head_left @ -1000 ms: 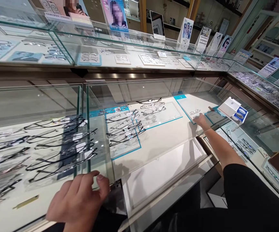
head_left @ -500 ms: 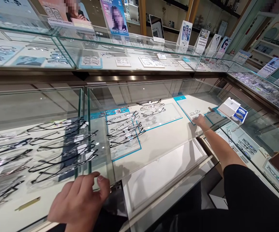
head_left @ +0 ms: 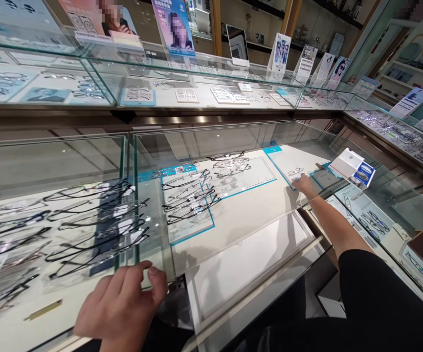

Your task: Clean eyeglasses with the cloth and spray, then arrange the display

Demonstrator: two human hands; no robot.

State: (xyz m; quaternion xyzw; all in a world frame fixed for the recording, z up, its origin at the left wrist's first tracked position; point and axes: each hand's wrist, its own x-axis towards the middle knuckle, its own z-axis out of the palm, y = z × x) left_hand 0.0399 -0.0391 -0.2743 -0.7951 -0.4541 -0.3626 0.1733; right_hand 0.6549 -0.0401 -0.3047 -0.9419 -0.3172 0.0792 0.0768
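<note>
A thin clear-rimmed pair of glasses (head_left: 295, 171) lies far right in the display case; the right hand (head_left: 302, 185), fingers loosely spread, touches beside it. The left hand (head_left: 123, 305) rests half-curled on the glass edge (head_left: 152, 266).

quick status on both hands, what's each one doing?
Left hand: open, fingertips resting on the glass case edge, holding nothing.
Right hand: reaching inside the case beside a pair of glasses; grip cannot be told.
</note>
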